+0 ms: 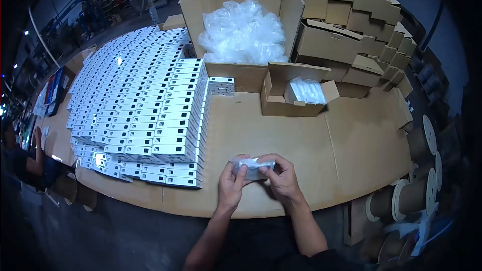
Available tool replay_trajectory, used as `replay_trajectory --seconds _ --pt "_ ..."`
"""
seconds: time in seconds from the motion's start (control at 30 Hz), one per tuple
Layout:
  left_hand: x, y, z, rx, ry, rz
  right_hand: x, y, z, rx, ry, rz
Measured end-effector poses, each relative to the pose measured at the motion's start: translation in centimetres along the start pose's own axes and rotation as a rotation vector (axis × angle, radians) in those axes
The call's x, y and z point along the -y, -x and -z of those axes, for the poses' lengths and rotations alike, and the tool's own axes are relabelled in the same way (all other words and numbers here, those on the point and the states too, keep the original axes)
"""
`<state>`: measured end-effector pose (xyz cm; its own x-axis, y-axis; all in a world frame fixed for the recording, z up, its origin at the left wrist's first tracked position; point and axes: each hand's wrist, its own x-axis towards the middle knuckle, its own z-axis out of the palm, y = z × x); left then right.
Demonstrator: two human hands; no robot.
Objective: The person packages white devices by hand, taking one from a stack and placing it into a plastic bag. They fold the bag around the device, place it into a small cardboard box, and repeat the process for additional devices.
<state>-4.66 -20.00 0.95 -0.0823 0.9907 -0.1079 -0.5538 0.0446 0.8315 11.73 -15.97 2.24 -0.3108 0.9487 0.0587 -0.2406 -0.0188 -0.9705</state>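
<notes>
While over cardboard (281,138), shiny packet (254,171) between hands (231,183) (286,180)

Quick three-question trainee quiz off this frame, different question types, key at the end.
1. What do the left hand and right hand hold between them?
2. Where on the table are the stacked white boxes? a) far right b) left c) near right
3. Fill in: the tall open carton at the back is heaped with translucent ____.

Key:
1. A small plastic-wrapped packet.
2. b
3. plastic
</notes>
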Motion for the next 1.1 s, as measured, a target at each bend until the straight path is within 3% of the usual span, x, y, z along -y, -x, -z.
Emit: replay_trajectory --seconds 0.13,0.33,0.37,0.5,0.63,0.73,0.93,1.03,1.1 --pt "-0.6 -0.2 0.0 -0.074 0.019 -0.018 0.4 -0.2 0.6 0.065 0.028 0.036" --pt "-0.8 -0.7 0.2 -0.218 0.037 0.011 1.3 -0.3 -0.2 -0.328 -0.106 0.160" --pt "-0.9 -0.7 0.3 -0.217 0.043 0.007 1.2 -0.1 0.1 -0.268 -0.124 0.252" --pt "-0.9 -0.8 0.0 -0.165 0.091 0.017 2.3 0.1 1.5 0.158 0.412 0.239" --pt "-0.5 -1.1 0.4 -0.106 0.197 0.060 2.4 0.4 1.1 0.052 0.133 -0.073" --pt "0.1 -1.2 1.2 -0.074 0.194 0.086 2.2 0.2 1.7 0.079 0.309 0.056" --pt "-2.8 -0.6 -1.5 -0.101 -0.005 -0.054 2.5 0.2 2.5 0.133 0.361 0.065" --pt "-2.7 -0.4 -0.7 0.089 0.138 -0.053 2.3 -0.2 3.4 0.149 0.341 0.148" --pt "-2.5 -0.5 0.1 0.238 -0.161 -0.129 3.7 -0.5 3.7 0.184 0.460 0.197"
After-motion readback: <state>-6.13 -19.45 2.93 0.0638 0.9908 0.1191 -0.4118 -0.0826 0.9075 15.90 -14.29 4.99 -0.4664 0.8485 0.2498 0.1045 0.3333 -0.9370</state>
